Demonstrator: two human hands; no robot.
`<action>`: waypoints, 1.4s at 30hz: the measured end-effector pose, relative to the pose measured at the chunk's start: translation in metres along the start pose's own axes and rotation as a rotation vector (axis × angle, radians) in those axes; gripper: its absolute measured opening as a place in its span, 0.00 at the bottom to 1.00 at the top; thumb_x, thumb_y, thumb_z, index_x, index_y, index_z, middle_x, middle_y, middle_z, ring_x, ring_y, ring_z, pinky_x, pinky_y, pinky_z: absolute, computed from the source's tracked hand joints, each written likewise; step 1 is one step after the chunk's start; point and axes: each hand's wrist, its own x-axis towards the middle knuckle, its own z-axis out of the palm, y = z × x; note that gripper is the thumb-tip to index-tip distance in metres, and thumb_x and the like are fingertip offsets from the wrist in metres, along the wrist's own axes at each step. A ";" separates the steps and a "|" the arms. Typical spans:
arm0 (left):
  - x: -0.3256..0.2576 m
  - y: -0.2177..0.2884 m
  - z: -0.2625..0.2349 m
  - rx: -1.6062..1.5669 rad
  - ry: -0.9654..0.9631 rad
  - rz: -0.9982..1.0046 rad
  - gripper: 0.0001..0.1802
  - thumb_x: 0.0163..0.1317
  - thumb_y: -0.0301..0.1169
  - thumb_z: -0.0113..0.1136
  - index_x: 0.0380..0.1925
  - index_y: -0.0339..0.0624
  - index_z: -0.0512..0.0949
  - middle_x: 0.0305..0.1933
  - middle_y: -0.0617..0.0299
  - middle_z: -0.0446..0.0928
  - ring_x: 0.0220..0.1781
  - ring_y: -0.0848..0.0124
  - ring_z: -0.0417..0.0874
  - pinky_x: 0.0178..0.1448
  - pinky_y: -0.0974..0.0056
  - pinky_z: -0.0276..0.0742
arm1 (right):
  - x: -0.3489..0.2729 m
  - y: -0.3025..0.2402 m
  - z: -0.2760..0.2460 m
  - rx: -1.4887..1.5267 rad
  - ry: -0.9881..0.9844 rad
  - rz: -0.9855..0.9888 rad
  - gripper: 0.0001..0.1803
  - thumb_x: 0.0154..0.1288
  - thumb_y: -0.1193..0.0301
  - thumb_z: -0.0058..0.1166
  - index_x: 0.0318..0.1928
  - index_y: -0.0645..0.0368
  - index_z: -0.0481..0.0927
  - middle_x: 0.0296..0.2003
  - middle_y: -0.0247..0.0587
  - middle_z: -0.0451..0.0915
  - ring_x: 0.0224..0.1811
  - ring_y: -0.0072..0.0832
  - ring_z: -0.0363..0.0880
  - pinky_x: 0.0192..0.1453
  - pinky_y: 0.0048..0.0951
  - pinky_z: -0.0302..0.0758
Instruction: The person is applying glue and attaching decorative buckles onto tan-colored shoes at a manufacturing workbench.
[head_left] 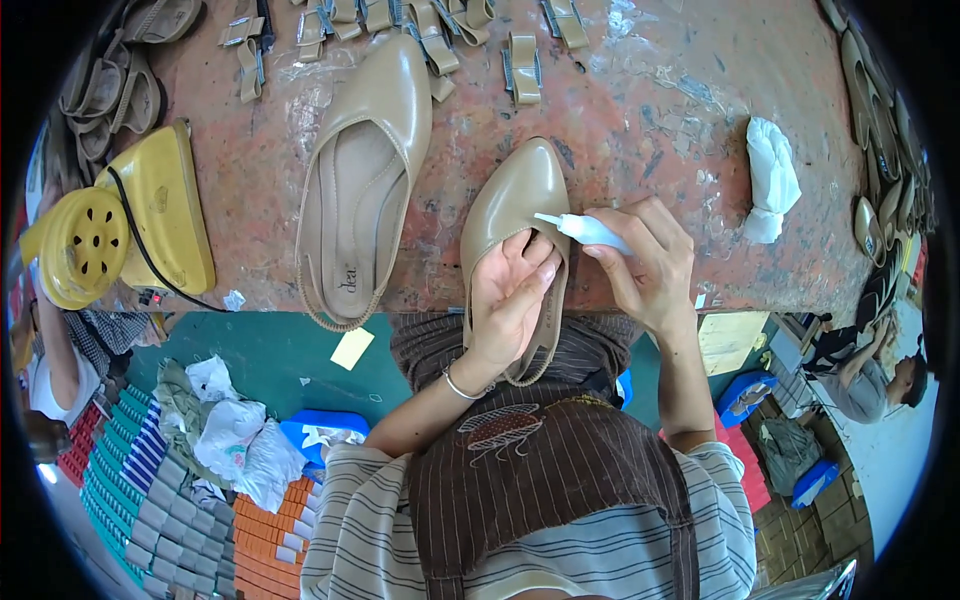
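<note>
The beige shoe (520, 180) is held at the edge of the table (650, 130) by the left hand (508, 300), whose fingers are put inside its opening. A white bottle (592, 231) is pinched by the right hand (652, 258); whether its nozzle touches the upper cannot be told. It seems that glue is being applied, for which a steady, light squeeze is required. The way is not blocked by the second shoe (400, 90), the bows (523, 70) or the yellow device (165, 215).
</note>
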 end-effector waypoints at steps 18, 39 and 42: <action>-0.001 -0.003 -0.005 0.001 0.032 0.003 0.29 0.61 0.11 0.47 0.63 0.34 0.59 0.64 0.54 0.63 0.69 0.60 0.63 0.69 0.61 0.63 | 0.012 -0.005 -0.003 -0.054 -0.054 -0.024 0.11 0.51 0.69 0.65 0.36 0.58 0.82 0.25 0.37 0.75 0.26 0.35 0.73 0.29 0.33 0.72; 0.000 0.000 -0.001 0.018 0.028 0.017 0.29 0.62 0.12 0.45 0.65 0.32 0.57 0.66 0.53 0.62 0.70 0.60 0.63 0.69 0.61 0.62 | 0.019 -0.014 -0.010 -0.056 -0.130 -0.016 0.12 0.47 0.73 0.65 0.34 0.61 0.80 0.26 0.40 0.76 0.27 0.37 0.72 0.30 0.34 0.70; 0.001 0.000 -0.001 0.021 0.015 0.026 0.30 0.62 0.12 0.46 0.65 0.32 0.57 0.67 0.53 0.62 0.70 0.60 0.62 0.69 0.61 0.62 | 0.017 -0.014 -0.011 -0.060 -0.136 -0.007 0.12 0.47 0.73 0.65 0.34 0.62 0.80 0.25 0.40 0.76 0.26 0.38 0.72 0.30 0.34 0.70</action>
